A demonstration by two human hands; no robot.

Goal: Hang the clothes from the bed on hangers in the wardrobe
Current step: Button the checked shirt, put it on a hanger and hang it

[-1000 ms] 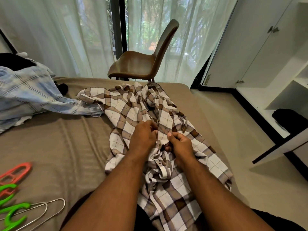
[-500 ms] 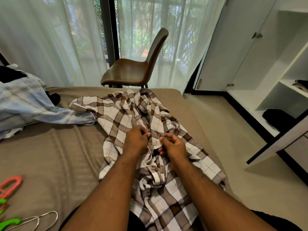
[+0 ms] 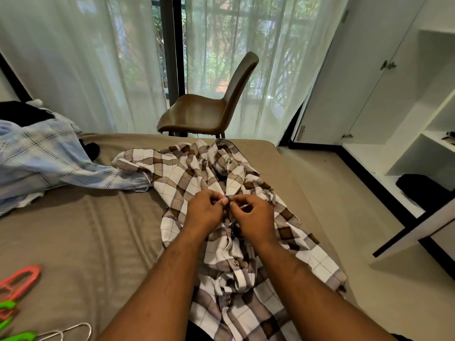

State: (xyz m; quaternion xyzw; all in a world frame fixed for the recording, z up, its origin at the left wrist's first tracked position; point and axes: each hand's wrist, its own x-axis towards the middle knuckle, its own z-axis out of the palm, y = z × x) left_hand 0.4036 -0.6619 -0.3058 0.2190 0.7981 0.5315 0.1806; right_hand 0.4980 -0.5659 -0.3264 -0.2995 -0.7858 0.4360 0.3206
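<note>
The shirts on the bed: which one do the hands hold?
The brown checked shirt; the left hand and right hand pinch its front. The blue shirt lies at the left, untouched.

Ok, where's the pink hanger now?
Head view, lower left: pink hanger lies on the bed beside the green hangers, left of the plaid shirt.

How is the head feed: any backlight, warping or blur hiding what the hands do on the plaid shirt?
Head view: daylight through the curtains backlights the room, yet the left hand and right hand pinching the plaid shirt are evenly lit and sharp; wide-angle distortion bows the wardrobe edges; the hangers are cropped at the lower left.
</note>
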